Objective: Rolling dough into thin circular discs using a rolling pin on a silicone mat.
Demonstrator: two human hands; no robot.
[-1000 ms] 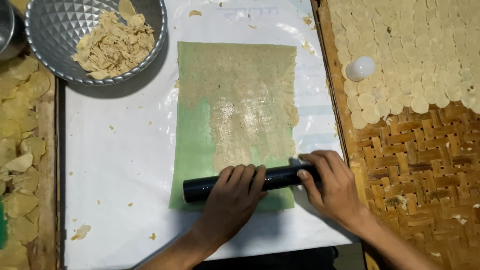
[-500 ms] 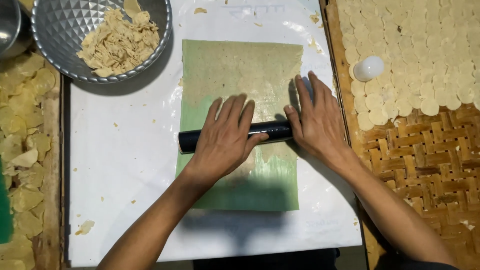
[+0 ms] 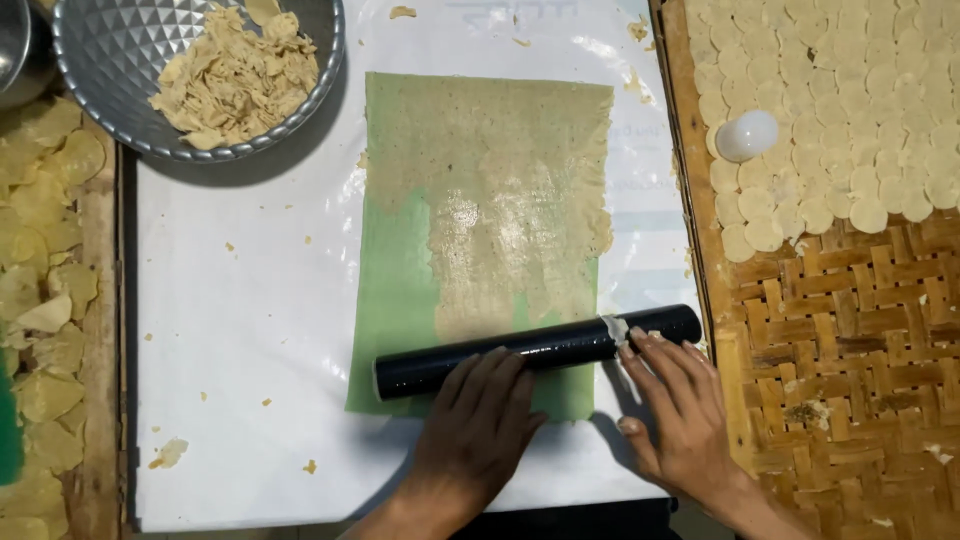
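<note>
My left hand (image 3: 478, 425) lies flat, fingers spread and unclenched, on top of the glossy black cylindrical rolling pin (image 3: 535, 350), pressing down near its left half rather than gripping it. My right hand (image 3: 680, 410) is just as loose: the fingertips (image 3: 640, 345) rest against the pin's right end, where a scrap of pale dough clings, and nothing is grasped.

The pin lies across the near end of the thin beige dough sheet (image 3: 510, 210), which is spread over a green rectangular mat (image 3: 395, 300) on the white plastic-covered worktop (image 3: 250, 330). The pin sits slightly tilted, its right end further from me than its left.

I judge the pin stiff, smooth and probably slick, so open palms on top are the sensible hold, one towards each end for even pressure. The dough looks very thin and ragged along its right edge (it would likely tear if lifted by a corner), and soft enough to stick to the pin.

At the far left stands a dimpled silver metal bowl (image 3: 90, 100) holding torn dough scraps (image 3: 235, 75). To my right, a woven bamboo tray (image 3: 850, 380) carries rows of small pale dough rounds (image 3: 850, 110), with a white egg-shaped object (image 3: 747, 135) lying among them. More irregular yellowish dough pieces (image 3: 40, 300) lie along the left edge.
</note>
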